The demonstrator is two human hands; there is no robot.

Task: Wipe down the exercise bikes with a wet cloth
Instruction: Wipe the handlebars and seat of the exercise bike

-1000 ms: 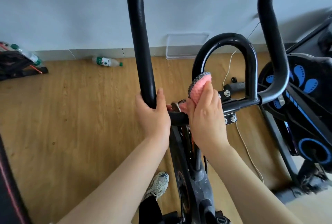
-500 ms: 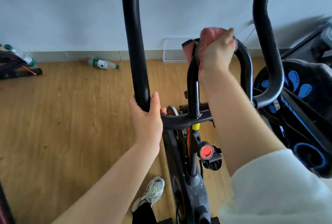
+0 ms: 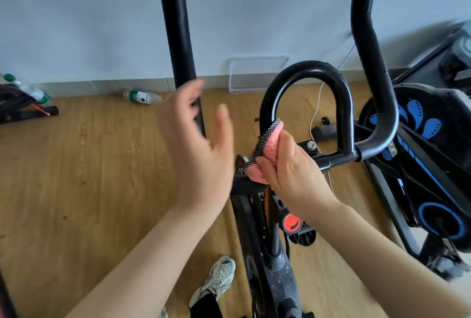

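Left hand (image 3: 201,149) up in front of the upright black bar (image 3: 178,37), fingers spread loose, gripping nothing, blurred. Next over, pink fluffy cloth (image 3: 271,134) with a black-and-white mesh edge, bunched into a long wad, pressed low on the left leg of the exercise bike's handlebar loop (image 3: 313,67), long axis tilted from lower left to upper right. Right hand (image 3: 293,172) wrapped tight round it.

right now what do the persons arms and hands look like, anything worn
The left forearm and right forearm are bare, no sleeve showing. The left hand and right hand wear no gloves, watch or bands; no rings show, though the left is motion-blurred.
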